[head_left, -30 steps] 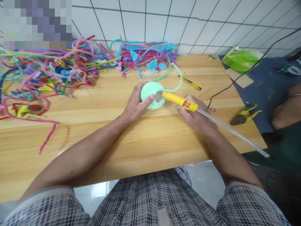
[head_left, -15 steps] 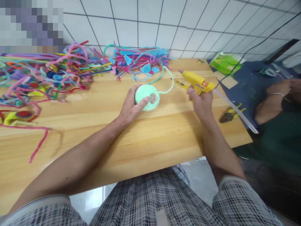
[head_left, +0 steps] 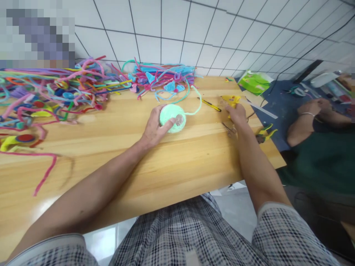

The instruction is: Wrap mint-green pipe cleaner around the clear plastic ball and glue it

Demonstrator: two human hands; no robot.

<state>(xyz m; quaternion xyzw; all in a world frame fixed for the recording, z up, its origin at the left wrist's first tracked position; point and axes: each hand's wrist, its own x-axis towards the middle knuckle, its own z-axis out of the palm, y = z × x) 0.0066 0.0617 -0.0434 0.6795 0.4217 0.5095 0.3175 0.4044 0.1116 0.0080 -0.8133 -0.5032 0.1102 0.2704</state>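
Note:
My left hand (head_left: pixel 154 128) grips a round mint-green coil of fuzzy pipe cleaner (head_left: pixel 167 112), the thumb lying across its front near a clear disc-like centre (head_left: pixel 180 120). From the coil's right side a loose mint tail curves up and back. My right hand (head_left: pixel 238 113) is closed around the handle of a yellow hot glue gun (head_left: pixel 232 99), held low at the right part of the table with its nozzle to the left. A long pale glue stick (head_left: pixel 263 108) runs out behind the gun. Some fingers of the right hand are hidden.
Colourful pipe cleaners (head_left: pixel 63 87) heap along the left and back of the wooden table (head_left: pixel 177 166). By my right hand lie a yellow utility knife (head_left: pixel 211 105), scissors (head_left: pixel 229 129) and pliers (head_left: pixel 265 133). A green packet (head_left: pixel 255 82) and another person's arms (head_left: pixel 303 120) are at right.
My right hand has carried the glue gun away from me and down towards the tabletop. The scissors now show beside it. My left hand keeps its hold on the coil.

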